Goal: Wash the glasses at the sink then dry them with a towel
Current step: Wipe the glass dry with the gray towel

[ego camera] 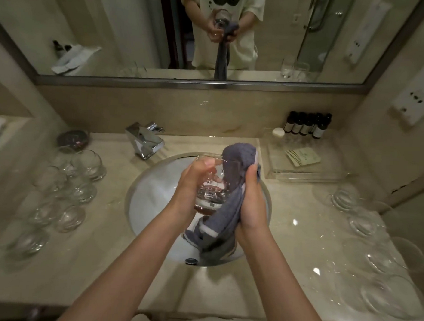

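Head view: over the sink (142, 189), the left hand (193, 183) grips a glass (211, 184) round its wall, the right hand (251, 200) clutches the towel (235, 161) against it; likely wet, slippery, brittle, so best held low by its thick base.

I stand at a beige marble counter (300, 211) under dim, warm light. A wide framed mirror (138, 37) spans the wall ahead; a white socket panel (411, 105) sits on my right-hand wall.
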`<state>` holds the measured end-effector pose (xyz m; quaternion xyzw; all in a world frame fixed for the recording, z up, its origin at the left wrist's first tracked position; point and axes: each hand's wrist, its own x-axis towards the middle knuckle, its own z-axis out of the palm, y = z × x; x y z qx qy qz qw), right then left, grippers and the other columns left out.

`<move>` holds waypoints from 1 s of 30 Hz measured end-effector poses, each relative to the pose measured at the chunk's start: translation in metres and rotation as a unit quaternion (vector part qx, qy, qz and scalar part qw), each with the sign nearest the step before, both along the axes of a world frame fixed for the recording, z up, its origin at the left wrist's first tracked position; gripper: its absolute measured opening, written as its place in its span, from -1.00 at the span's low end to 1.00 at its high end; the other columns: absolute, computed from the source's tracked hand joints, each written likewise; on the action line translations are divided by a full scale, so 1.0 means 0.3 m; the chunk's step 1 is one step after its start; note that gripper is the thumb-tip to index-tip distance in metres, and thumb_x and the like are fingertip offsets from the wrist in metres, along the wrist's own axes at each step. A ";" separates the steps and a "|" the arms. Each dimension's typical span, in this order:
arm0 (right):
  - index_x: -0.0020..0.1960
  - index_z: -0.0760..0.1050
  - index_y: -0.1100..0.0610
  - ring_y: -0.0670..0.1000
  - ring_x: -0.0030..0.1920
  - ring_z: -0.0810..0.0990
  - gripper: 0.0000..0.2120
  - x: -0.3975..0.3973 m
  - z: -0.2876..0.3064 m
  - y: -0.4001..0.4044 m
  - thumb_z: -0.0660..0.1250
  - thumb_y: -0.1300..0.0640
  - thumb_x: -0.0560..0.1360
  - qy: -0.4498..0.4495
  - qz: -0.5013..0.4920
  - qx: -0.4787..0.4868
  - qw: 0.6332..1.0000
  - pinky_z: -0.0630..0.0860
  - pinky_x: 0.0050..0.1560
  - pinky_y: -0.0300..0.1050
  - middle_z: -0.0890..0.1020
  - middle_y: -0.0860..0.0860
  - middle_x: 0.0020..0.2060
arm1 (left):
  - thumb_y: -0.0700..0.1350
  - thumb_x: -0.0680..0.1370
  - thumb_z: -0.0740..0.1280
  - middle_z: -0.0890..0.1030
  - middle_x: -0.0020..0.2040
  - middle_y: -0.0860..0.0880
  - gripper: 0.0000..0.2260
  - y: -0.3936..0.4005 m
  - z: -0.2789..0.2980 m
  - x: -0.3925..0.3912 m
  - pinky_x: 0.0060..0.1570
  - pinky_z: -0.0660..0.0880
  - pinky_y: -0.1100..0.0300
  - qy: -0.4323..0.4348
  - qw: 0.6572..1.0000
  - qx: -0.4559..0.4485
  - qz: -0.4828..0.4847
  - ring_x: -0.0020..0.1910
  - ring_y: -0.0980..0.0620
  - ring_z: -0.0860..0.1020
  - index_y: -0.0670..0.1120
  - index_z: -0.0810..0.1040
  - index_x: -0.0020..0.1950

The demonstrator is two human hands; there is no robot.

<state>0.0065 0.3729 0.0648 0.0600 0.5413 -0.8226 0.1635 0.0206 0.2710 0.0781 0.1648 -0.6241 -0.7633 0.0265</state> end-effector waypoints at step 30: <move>0.46 0.31 -0.05 0.04 0.33 0.49 -0.28 0.035 0.003 -0.002 0.21 -0.35 0.38 0.006 -0.105 -0.032 0.994 0.38 0.39 0.10 0.50 0.05 0.35 | 0.22 0.19 0.51 0.63 -0.05 0.02 -0.47 0.061 -0.008 0.072 -0.25 0.49 0.39 0.000 0.991 -0.123 0.060 -0.19 0.24 0.62 0.08 0.49 0.08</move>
